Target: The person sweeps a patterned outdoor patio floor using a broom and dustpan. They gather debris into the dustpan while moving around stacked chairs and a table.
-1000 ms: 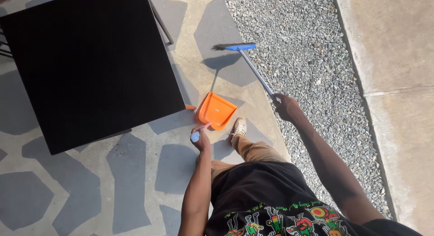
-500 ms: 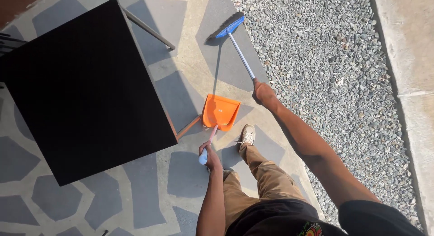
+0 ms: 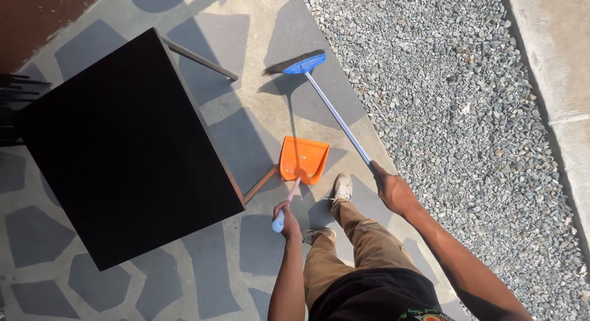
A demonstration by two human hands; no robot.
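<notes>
Standing on a paved floor point(image 3: 258, 247) of grey slabs set in pale mortar, the person works with a tool in each hand. One is an orange dustpan point(image 3: 302, 159), a shallow scoop with a flat open mouth facing away from the body and a slim pinkish handle that ends in a pale blue-white knob. It sits on the floor just ahead of the tan shoe point(image 3: 341, 187) and just beside the metal leg of the black bench point(image 3: 129, 149), whose square dark top fills the left of the view. The other is a broom point(image 3: 335, 115) with a blue head, dark bristles and a thin silvery shaft; its head rests on a grey slab well ahead of the dustpan, near the edge of the gravel strip point(image 3: 455, 112), and the shaft slants back toward the body.

The left hand point(image 3: 286, 215) is clenched around the end of the dustpan handle, with the knob poking out below the fist; the forearm runs almost straight up from the bottom edge, close to the tan trousers point(image 3: 362, 247). The right hand point(image 3: 393, 190) has its grip wrapped around the near end of the broom shaft, knuckles up, the arm stretched out and forward from the lower right corner, passing over the line where paving meets gravel.
</notes>
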